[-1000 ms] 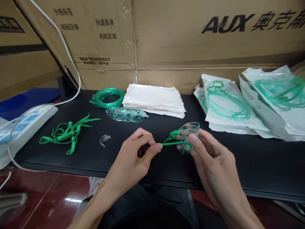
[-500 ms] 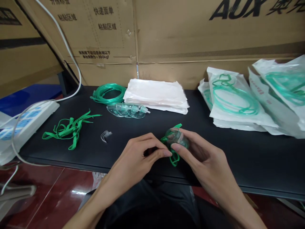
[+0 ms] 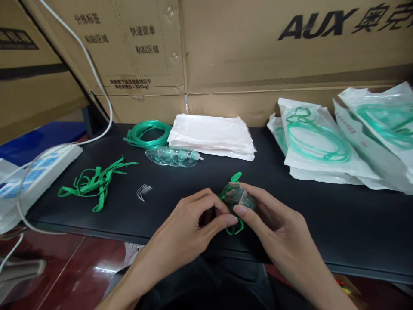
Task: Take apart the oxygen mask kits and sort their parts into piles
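My right hand (image 3: 274,215) is wrapped round a clear green oxygen mask (image 3: 237,194) near the front edge of the black table. A green elastic strap (image 3: 238,226) is on the mask, with one end sticking up at the top and a loop hanging below. My left hand (image 3: 206,215) pinches at the mask's left side, thumb and forefinger together on the strap. The fingertips partly cover the spot where strap and mask meet. Farther back, several clear masks (image 3: 172,156) lie overlapped in a row.
Loose green straps (image 3: 97,183) and several thin metal strips (image 3: 143,192) lie at left, near a white power strip (image 3: 41,176). Coiled green tubing (image 3: 148,134) and stacked white pouches (image 3: 211,135) sit behind. Packed tubing bags (image 3: 319,137) are piled at right, before cardboard boxes (image 3: 226,51).
The view has tilted up slightly, so everything sits lower. My left fingers have closed in on the strap, and the strap's lower loop has shifted its shape.
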Motion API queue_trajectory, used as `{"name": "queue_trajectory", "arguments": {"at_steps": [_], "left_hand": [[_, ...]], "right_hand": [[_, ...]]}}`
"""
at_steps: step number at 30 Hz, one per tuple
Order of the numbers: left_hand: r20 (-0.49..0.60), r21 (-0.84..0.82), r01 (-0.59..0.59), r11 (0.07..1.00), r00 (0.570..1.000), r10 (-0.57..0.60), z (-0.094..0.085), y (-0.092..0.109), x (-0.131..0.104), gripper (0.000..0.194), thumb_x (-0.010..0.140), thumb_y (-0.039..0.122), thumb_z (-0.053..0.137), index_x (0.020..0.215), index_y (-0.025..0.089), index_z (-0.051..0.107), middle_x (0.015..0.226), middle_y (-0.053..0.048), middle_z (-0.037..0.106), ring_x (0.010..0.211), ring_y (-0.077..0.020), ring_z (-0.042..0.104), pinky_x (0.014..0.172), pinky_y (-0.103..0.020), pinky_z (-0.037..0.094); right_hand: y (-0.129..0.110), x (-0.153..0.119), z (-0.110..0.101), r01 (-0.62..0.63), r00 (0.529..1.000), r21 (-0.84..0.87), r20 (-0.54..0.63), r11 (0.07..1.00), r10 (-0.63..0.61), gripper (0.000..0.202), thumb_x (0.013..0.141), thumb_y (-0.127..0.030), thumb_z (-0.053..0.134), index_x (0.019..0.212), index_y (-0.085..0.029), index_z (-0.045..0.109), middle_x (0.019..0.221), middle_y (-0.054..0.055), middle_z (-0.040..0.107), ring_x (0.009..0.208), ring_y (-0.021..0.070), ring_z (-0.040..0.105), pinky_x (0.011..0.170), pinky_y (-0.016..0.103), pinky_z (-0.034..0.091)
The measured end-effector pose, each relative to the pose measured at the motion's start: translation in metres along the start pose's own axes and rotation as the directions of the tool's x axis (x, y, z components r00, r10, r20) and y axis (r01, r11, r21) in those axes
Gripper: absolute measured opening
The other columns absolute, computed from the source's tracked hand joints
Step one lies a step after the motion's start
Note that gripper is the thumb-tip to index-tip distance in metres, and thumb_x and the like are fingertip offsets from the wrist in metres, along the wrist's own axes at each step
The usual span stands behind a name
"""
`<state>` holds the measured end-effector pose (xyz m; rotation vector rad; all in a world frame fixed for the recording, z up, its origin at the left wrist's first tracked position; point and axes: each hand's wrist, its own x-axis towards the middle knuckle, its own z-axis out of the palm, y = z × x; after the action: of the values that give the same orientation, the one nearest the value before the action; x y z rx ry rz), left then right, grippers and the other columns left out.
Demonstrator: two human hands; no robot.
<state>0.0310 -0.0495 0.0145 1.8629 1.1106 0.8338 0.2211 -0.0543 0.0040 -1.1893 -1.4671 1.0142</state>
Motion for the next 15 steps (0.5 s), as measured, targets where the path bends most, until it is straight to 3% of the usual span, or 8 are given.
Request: {"name": "queue_trajectory", "arguments": {"at_steps": [4,10,15], "left_hand": [[0.010,0.003,0.010,1.000,1.000,-0.010,-0.002,0.002,-0.002,0.018,0.102,0.030,0.062,0.087,0.022,0.064,0.087,0.005,0.061,0.076,-0.0101,0.055,0.068,-0.023,0.040],[-0.061,-0.020,0.039,0.999,0.997,-0.040,-0.002,0.000,-0.004,0.020,0.105,0.029,0.054,0.087,0.022,0.058,0.082,0.004,0.055,0.070,-0.0109,0.049,0.062,-0.024,0.037],[-0.135,-0.072,0.078,0.994,0.987,-0.087,0.001,-0.004,-0.002,0.021,0.104,0.040,0.057,0.091,0.024,0.064,0.075,0.005,0.057,0.067,-0.0115,0.051,0.062,-0.024,0.039]], "right_hand": [[0.003,0.001,-0.002,-0.051,0.993,0.039,-0.102,0.998,0.055,0.033,0.091,-0.044,0.074,0.121,-0.030,0.074,0.117,0.002,0.078,0.108,0.0238,0.073,0.094,0.034,0.060],[0.011,0.002,-0.007,-0.055,0.975,0.116,-0.208,0.992,0.078,0.036,0.099,-0.050,0.062,0.130,-0.032,0.068,0.125,0.004,0.074,0.110,0.0225,0.072,0.096,0.034,0.058],[0.004,0.001,-0.003,-0.030,0.996,0.030,-0.077,0.999,0.032,0.038,0.093,-0.049,0.071,0.125,-0.029,0.072,0.117,0.003,0.078,0.102,0.0206,0.075,0.089,0.026,0.061]]}}
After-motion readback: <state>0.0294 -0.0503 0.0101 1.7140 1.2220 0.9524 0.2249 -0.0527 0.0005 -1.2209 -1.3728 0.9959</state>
